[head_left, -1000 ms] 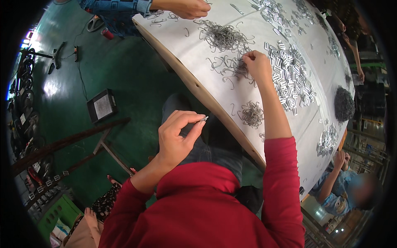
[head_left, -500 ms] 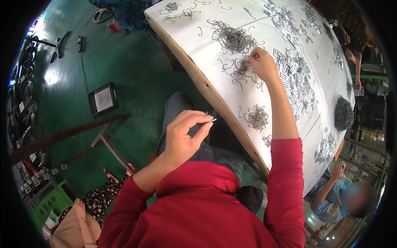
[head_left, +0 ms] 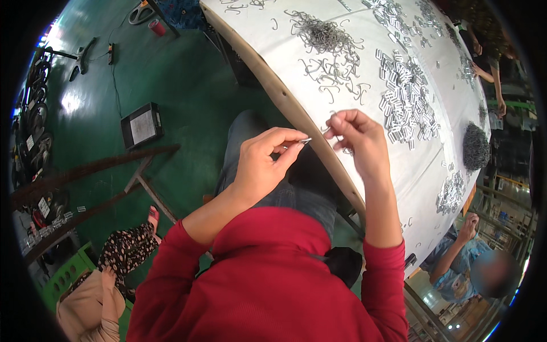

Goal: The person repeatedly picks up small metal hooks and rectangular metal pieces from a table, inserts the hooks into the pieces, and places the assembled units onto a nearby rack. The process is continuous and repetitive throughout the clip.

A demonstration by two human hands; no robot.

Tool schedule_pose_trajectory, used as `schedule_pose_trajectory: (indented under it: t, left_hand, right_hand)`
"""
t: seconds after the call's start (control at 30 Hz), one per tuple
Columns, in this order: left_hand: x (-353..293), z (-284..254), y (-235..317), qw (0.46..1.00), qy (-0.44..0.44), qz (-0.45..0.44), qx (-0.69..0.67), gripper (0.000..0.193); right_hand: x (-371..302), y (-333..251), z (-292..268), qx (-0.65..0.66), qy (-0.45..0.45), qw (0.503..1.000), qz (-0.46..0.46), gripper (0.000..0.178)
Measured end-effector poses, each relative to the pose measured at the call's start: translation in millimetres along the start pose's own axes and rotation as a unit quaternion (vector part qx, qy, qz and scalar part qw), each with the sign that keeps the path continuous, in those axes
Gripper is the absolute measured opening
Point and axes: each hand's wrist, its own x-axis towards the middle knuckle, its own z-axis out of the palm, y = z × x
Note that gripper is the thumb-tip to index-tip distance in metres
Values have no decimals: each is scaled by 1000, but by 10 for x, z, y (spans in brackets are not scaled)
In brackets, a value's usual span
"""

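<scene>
Metal clip [head_left: 306, 140] near the frame's centre is being pinched by the left hand [head_left: 263, 165], while the right hand [head_left: 358, 141] is pinching a wire hook [head_left: 333, 130] at the bench [head_left: 296, 108] edge, seemingly joining them, needing careful alignment.

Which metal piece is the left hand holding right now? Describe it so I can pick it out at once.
Start at the white table and follow its wooden front edge to the two hands. The left hand pinches a small metal clip at its fingertips, off the table. Unlike the heaped wire hooks, it is single and raised.
</scene>
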Motion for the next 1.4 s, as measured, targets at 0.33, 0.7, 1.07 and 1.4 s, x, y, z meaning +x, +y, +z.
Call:
schedule_pose_trajectory:
  t: [0.33,0.7,1.07,1.4]
  left_hand:
    - [-79,180,74,997,18,67,44,37]
    - [466,429,-228,970,-9,215,114,35]
    - [1733,2135,-605,861,-177,294,375,16]
    - [1584,1756,-311,938,-207,88,263,10]
  right_hand:
    - [-398,229,151,-6,76,994,-75,11]
    - [-668,447,76,-69,157,929,-329,9]
    - [-832,457,-65,-101,136,939,-300,11]
    - [-769,539,-67,-108,142,945,-276,12]
